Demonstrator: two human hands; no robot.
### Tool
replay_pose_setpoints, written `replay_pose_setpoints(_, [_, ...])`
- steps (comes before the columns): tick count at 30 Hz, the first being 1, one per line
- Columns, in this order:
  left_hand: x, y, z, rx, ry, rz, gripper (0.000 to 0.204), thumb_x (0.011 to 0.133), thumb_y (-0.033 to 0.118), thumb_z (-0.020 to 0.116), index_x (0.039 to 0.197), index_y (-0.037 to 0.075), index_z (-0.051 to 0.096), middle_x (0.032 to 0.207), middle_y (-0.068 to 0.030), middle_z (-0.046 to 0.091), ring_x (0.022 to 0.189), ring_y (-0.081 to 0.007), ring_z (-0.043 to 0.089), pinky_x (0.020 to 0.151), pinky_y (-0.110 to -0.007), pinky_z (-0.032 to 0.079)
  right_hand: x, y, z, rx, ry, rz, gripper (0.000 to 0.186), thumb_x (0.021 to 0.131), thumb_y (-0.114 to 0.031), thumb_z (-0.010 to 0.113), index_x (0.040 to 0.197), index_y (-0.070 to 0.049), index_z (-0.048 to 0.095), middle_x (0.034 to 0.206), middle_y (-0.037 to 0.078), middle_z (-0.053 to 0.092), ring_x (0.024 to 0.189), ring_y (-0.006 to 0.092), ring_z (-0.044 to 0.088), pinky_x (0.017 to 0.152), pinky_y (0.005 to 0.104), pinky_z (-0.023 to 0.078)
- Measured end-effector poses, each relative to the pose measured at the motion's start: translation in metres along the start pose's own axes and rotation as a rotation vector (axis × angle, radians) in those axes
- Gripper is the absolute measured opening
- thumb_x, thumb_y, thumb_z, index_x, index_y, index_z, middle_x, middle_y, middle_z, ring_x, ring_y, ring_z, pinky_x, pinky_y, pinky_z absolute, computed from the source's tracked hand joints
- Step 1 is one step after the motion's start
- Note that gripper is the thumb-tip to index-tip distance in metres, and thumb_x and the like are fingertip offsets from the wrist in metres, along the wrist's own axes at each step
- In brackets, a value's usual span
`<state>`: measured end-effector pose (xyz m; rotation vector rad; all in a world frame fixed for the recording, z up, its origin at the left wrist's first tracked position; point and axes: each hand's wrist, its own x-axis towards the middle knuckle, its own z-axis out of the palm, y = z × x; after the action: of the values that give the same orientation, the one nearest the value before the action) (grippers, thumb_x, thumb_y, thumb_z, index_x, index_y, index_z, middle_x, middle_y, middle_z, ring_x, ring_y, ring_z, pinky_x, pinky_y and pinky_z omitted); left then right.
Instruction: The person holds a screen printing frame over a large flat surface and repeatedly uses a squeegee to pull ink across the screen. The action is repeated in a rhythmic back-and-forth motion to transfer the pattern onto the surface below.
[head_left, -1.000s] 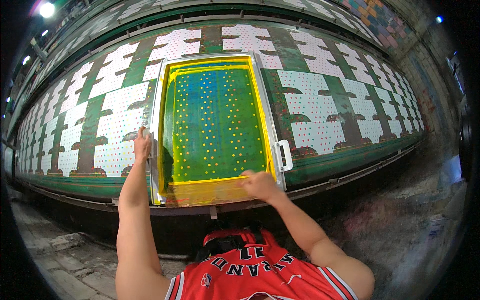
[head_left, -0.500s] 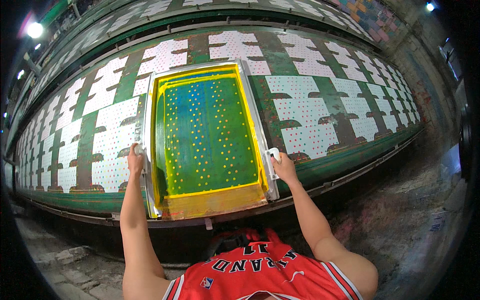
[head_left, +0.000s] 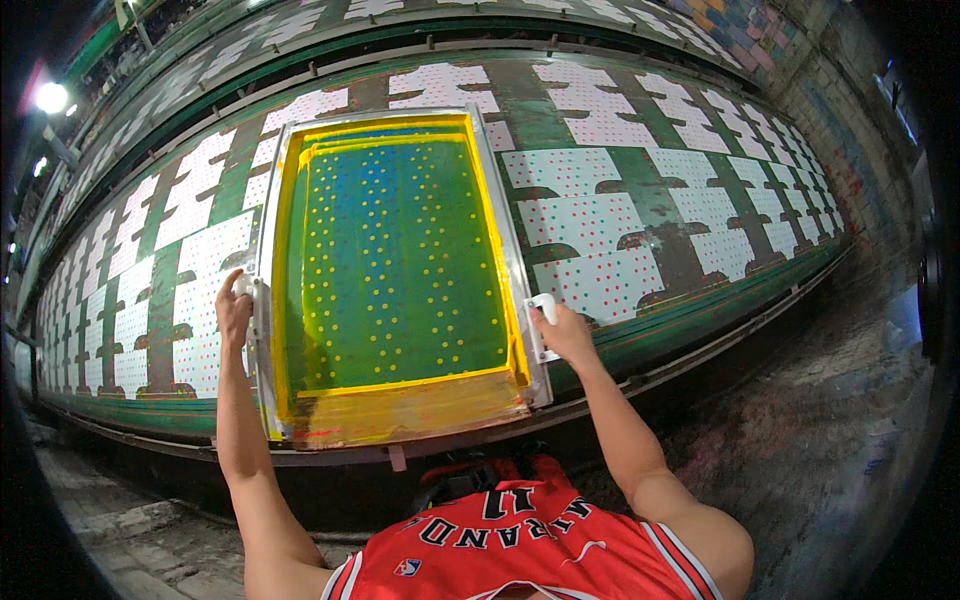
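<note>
A screen-printing frame (head_left: 476,150) with silver sides, yellow ink edging and a green dotted mesh lies across the long printing table (head_left: 160,408). My left hand (head_left: 235,308) grips the handle (head_left: 246,286) on the frame's left side. On the right side, my right hand (head_left: 562,332) is closed on a white handle (head_left: 543,305). Pale pattern pieces (head_left: 575,230) printed with coloured dots lie in rows on the green table, left and right of the frame.
A second long table (head_left: 365,8) with similar printed pieces runs behind this one, past a railing (head_left: 420,45). A wall (head_left: 800,60) stands at the right. The rough floor (head_left: 760,400) shows along the near side. A bright lamp hangs at upper left.
My right hand has left the frame's lower edge and taken hold of the right handle. The frame and both hands have shifted leftward in view.
</note>
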<state>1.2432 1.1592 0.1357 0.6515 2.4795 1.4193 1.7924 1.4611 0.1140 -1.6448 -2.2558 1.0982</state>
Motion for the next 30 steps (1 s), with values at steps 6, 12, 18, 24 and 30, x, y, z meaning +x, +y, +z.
replay_pose_setpoints(6, [-0.056, 0.070, 0.127, -0.172, -0.006, -0.001, 0.064, 0.077, -0.009, 0.052, 0.139, 0.004, 0.057, 0.076, -0.0007, 0.060, 0.062, -0.0095, 0.053, 0.055, -0.026, 0.042, 0.043, 0.076, -0.127, -0.029, 0.064, 0.011, 0.062, 0.094, -0.059, 0.057, 0.105, 0.001, 0.069, 0.101, 0.027, 0.070, 0.100, 0.0440, 0.067, 0.086, 0.0521, 0.051])
replay_pose_setpoints(12, [-0.118, 0.106, 0.271, -0.194, 0.025, 0.009, 0.062, 0.079, -0.008, 0.055, 0.139, 0.005, 0.058, 0.079, -0.0059, 0.067, 0.062, -0.0109, 0.056, 0.057, -0.028, 0.046, 0.104, 0.180, -0.229, -0.133, 0.146, 0.100, 0.062, 0.094, -0.057, 0.057, 0.103, 0.003, 0.068, 0.102, 0.027, 0.070, 0.100, 0.0454, 0.066, 0.087, 0.0517, 0.051])
replay_pose_setpoints(18, [-0.161, 0.130, 0.348, -0.188, 0.013, -0.042, 0.057, 0.081, -0.005, 0.056, 0.137, 0.004, 0.059, 0.090, -0.0122, 0.071, 0.070, -0.0144, 0.065, 0.065, -0.031, 0.052, 0.134, 0.257, -0.277, -0.144, 0.132, 0.137, 0.064, 0.094, -0.057, 0.057, 0.102, 0.006, 0.068, 0.099, 0.027, 0.070, 0.098, 0.0435, 0.068, 0.084, 0.0508, 0.052])
replay_pose_setpoints(24, [-0.181, 0.146, 0.375, -0.073, 0.030, 0.018, 0.054, 0.081, -0.002, 0.061, 0.135, 0.004, 0.060, 0.108, -0.0154, 0.070, 0.083, -0.0196, 0.067, 0.077, -0.033, 0.053, 0.125, 0.271, -0.304, -0.023, 0.063, 0.227, 0.056, 0.097, -0.052, 0.057, 0.092, 0.003, 0.066, 0.081, 0.016, 0.071, 0.070, 0.0270, 0.072, 0.071, 0.0421, 0.054])
replay_pose_setpoints(30, [-0.185, 0.147, 0.391, -0.001, 0.051, 0.083, 0.056, 0.077, -0.001, 0.064, 0.133, 0.005, 0.062, 0.108, -0.0154, 0.070, 0.087, -0.0209, 0.067, 0.081, -0.034, 0.052, 0.120, 0.278, -0.320, -0.015, 0.034, 0.206, 0.054, 0.099, -0.051, 0.056, 0.087, 0.001, 0.065, 0.077, 0.010, 0.070, 0.062, 0.0195, 0.070, 0.063, 0.0364, 0.053])
